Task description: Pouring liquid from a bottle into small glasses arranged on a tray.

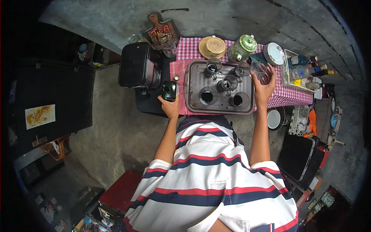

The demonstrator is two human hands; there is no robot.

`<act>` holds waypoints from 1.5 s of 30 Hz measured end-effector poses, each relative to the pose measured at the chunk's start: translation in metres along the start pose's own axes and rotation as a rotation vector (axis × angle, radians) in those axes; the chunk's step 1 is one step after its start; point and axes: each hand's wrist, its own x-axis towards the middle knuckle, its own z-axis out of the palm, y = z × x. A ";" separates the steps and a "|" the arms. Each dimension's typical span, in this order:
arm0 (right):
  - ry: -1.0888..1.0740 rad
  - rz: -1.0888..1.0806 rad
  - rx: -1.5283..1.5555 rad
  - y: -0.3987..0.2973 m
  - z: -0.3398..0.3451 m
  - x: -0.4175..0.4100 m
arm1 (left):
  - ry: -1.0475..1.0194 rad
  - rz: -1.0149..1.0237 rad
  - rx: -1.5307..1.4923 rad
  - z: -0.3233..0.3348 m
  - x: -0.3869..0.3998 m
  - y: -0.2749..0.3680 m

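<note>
My left hand [170,106] grips a dark green glass bottle [169,91] left of the tray. Its neck is uncapped, and a small round cap [176,77] lies just beyond it on the cloth. At the tray's right edge, my right hand [266,84] has its fingers around a clear drinking glass [258,68]. Between my hands is a dark metal tray [189,87]. On it stand several glass cups with dark liquid in them, among them a wide glass [207,96] and a handled glass mug [227,83].
Behind the tray are a lidded cup [216,46], a green lidded pot [242,47] and stacked saucers [273,53]. A basket [285,71] of bottles stands right on the checked tablecloth [292,94]. A black appliance [134,65] and a wooden board [162,32] are at left.
</note>
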 end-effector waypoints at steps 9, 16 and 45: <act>-0.057 0.111 0.016 -0.008 -0.006 -0.037 | 0.023 -0.053 0.124 0.006 0.002 -0.006; -0.018 0.144 0.024 -0.015 -0.018 -0.051 | 0.031 -0.019 0.102 0.003 0.000 -0.006; -0.166 0.007 0.161 -0.060 0.040 -0.037 | -0.047 0.042 0.066 -0.006 0.003 -0.001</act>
